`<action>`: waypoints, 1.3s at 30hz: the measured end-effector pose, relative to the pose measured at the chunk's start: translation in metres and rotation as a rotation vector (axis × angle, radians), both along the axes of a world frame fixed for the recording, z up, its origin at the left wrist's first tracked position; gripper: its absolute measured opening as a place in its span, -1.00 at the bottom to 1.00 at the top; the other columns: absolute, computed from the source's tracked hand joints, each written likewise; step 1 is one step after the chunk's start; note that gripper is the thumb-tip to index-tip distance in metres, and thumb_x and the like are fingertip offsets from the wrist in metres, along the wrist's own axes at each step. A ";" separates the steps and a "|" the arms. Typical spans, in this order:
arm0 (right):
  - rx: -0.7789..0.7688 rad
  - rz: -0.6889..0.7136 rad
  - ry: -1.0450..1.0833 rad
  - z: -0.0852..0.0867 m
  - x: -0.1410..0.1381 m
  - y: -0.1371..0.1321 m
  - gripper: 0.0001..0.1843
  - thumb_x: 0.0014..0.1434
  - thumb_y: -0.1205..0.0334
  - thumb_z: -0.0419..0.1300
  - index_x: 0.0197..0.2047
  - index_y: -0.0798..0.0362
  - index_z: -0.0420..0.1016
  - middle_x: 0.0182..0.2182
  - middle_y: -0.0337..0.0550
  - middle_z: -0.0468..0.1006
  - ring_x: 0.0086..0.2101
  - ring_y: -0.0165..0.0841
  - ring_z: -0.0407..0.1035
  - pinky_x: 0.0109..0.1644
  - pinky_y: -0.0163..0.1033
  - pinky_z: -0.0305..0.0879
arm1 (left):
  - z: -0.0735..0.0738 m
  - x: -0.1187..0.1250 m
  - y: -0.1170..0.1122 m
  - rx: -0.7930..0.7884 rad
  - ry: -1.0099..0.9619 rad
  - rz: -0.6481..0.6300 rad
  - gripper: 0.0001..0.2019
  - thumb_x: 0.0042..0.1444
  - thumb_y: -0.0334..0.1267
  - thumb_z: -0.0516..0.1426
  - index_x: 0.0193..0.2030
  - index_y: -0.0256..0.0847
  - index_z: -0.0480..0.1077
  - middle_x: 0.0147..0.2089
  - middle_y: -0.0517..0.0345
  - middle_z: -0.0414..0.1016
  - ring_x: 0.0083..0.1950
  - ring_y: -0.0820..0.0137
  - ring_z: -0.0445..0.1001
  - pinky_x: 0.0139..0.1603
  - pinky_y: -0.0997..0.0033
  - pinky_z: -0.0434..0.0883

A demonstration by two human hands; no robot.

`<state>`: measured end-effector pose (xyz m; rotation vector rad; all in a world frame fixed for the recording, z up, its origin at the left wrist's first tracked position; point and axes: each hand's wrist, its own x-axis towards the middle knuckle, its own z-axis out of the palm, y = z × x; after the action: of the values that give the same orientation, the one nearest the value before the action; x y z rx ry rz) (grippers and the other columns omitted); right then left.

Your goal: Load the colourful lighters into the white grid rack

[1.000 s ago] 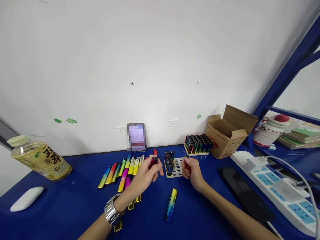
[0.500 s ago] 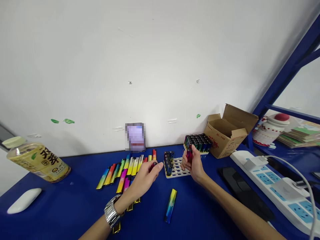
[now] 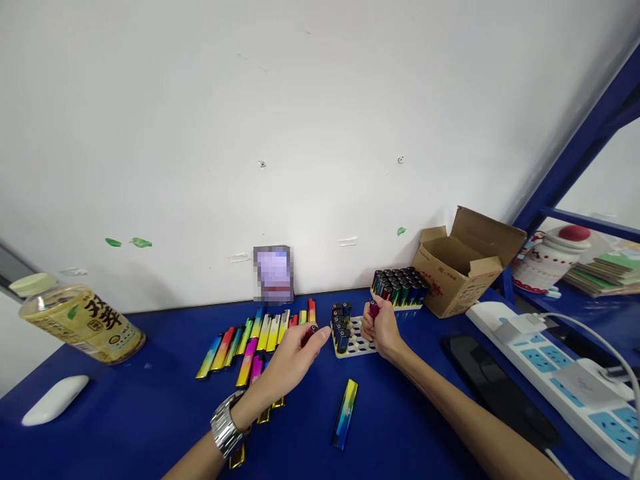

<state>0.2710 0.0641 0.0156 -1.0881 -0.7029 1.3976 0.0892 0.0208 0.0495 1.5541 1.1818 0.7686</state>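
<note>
My left hand (image 3: 290,357) is closed round a dark red lighter (image 3: 309,333), just left of a white holed tray (image 3: 356,339) on the blue table. Several dark lighters (image 3: 341,323) stand in the tray's left rows. My right hand (image 3: 384,328) grips another reddish lighter (image 3: 374,309) upright over the tray's right side. A row of rainbow-coloured lighters (image 3: 257,337) lies flat behind and under my left hand. One blue-yellow lighter (image 3: 345,412) lies alone in front of the tray.
A full tray of lighters (image 3: 399,287) and an open cardboard box (image 3: 463,261) stand at the back right. A power strip (image 3: 545,373) and a black flat object (image 3: 500,393) lie right. A drink bottle (image 3: 75,319) and white mouse (image 3: 53,399) lie left.
My right hand rose with its lighter, then came back down to the tray's right side. My left hand slid slightly forward toward the tray with its lighter.
</note>
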 end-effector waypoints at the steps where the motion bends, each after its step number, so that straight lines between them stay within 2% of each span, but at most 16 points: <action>1: 0.006 -0.014 -0.009 -0.001 0.000 0.000 -0.44 0.16 0.09 -0.17 -0.84 -0.01 0.02 -0.89 -0.38 -0.11 -0.83 -0.55 -0.24 -0.78 -0.41 -0.21 | 0.000 0.000 0.000 0.002 0.012 -0.001 -0.54 0.14 0.16 -0.01 -0.55 -0.16 0.11 -0.60 0.36 0.07 -0.57 0.53 0.08 -0.57 0.49 0.02; 4: 0.056 0.002 -0.023 -0.006 0.001 0.002 -0.46 0.15 0.03 -0.13 -0.82 -0.03 0.04 -0.88 -0.39 -0.11 -0.82 -0.54 -0.23 -0.77 -0.39 -0.20 | 0.001 -0.001 0.000 0.003 0.027 0.001 -0.55 0.15 0.16 -0.01 -0.55 -0.16 0.11 -0.61 0.35 0.07 -0.57 0.52 0.08 -0.56 0.48 0.03; 7: 0.156 0.102 -0.006 -0.012 0.003 0.004 -0.44 0.18 -0.12 -0.12 -0.75 -0.02 0.08 -0.88 -0.41 -0.07 -0.80 -0.53 -0.21 -0.73 -0.36 -0.08 | 0.000 0.000 0.001 -0.006 0.016 0.005 -0.54 0.14 0.16 -0.01 -0.56 -0.16 0.10 -0.61 0.36 0.06 -0.58 0.52 0.08 -0.58 0.48 0.02; 10: 0.299 0.182 -0.017 -0.010 0.006 0.004 -0.47 0.18 -0.28 -0.07 -0.55 -0.01 0.17 -0.82 -0.42 0.10 -0.77 -0.50 -0.05 -0.62 -0.32 0.13 | 0.001 0.001 0.002 -0.008 0.013 0.027 -0.53 0.13 0.18 -0.01 -0.57 -0.15 0.08 -0.64 0.37 0.04 -0.60 0.54 0.05 -0.60 0.48 -0.01; 12: 0.388 0.195 -0.102 -0.006 0.008 0.004 -0.52 0.15 -0.30 0.02 -0.42 -0.03 0.15 -0.75 -0.41 0.25 -0.71 -0.45 0.12 -0.51 -0.29 0.23 | 0.001 0.001 0.002 -0.013 0.007 0.038 -0.53 0.13 0.20 -0.02 -0.56 -0.14 0.08 -0.65 0.38 0.04 -0.61 0.54 0.02 -0.61 0.49 -0.02; 15: 0.497 0.161 -0.303 0.000 0.014 0.004 -0.55 0.13 -0.27 0.09 -0.35 -0.04 0.16 -0.60 -0.32 0.42 -0.56 -0.39 0.28 -0.37 -0.26 0.28 | 0.001 0.002 0.002 -0.025 -0.016 0.039 -0.54 0.12 0.22 -0.02 -0.50 -0.14 0.09 -0.64 0.40 0.05 -0.61 0.55 0.02 -0.61 0.50 -0.01; 19: 0.616 -0.010 -0.626 -0.002 0.024 0.004 -0.56 0.19 -0.17 0.07 -0.44 0.03 0.34 -0.51 -0.23 0.37 -0.43 -0.37 0.22 -0.33 -0.29 0.19 | -0.001 0.002 0.002 -0.058 -0.041 0.018 -0.54 0.12 0.24 -0.02 -0.46 -0.14 0.09 -0.63 0.42 0.04 -0.61 0.56 0.01 -0.62 0.52 -0.02; 21: 0.604 0.008 -0.641 -0.006 0.026 0.004 -0.60 0.17 -0.13 0.11 -0.44 0.05 0.39 -0.56 -0.26 0.31 -0.49 -0.39 0.17 -0.41 -0.31 0.13 | -0.002 0.002 0.002 -0.073 -0.040 0.020 -0.53 0.12 0.25 -0.03 -0.47 -0.14 0.09 -0.63 0.43 0.03 -0.62 0.56 0.00 -0.62 0.52 -0.05; 24: 0.539 0.092 -0.558 -0.013 0.025 0.004 -0.65 0.13 -0.08 0.17 -0.45 0.04 0.41 -0.63 -0.30 0.27 -0.57 -0.41 0.14 -0.50 -0.31 0.09 | -0.003 0.003 0.002 -0.082 -0.034 0.026 -0.52 0.11 0.26 -0.03 -0.48 -0.14 0.09 -0.64 0.43 0.03 -0.63 0.57 0.00 -0.63 0.52 -0.05; 29: 0.616 -0.021 -0.616 -0.016 0.022 0.003 -0.79 -0.03 0.07 0.33 -0.49 0.04 0.54 -0.51 -0.18 0.46 -0.44 -0.32 0.31 -0.38 -0.25 0.23 | -0.003 0.004 0.003 -0.066 -0.037 0.020 -0.52 0.12 0.25 -0.04 -0.49 -0.14 0.10 -0.65 0.43 0.03 -0.64 0.56 0.03 -0.63 0.51 0.00; 36: 0.576 -0.011 -0.530 -0.018 0.019 0.000 -0.77 0.04 0.05 0.30 -0.49 0.03 0.59 -0.59 -0.17 0.47 -0.57 -0.33 0.35 -0.49 -0.22 0.30 | -0.002 0.004 0.001 -0.055 -0.015 -0.016 -0.53 0.14 0.23 -0.07 -0.49 -0.15 0.13 -0.65 0.40 0.08 -0.63 0.54 0.05 -0.61 0.50 0.03; 39: 0.629 0.019 -0.619 -0.015 0.021 -0.001 -0.76 0.07 0.08 0.27 -0.52 0.02 0.59 -0.58 -0.15 0.49 -0.55 -0.30 0.37 -0.48 -0.22 0.30 | -0.002 0.003 0.001 -0.062 -0.010 -0.028 -0.58 0.16 0.17 -0.05 -0.48 -0.15 0.13 -0.63 0.40 0.07 -0.61 0.53 0.05 -0.60 0.50 0.02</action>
<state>0.2916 0.0635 0.0003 -0.9878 -1.4827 0.7387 0.0924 0.0215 0.0480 1.5113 1.1635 0.7140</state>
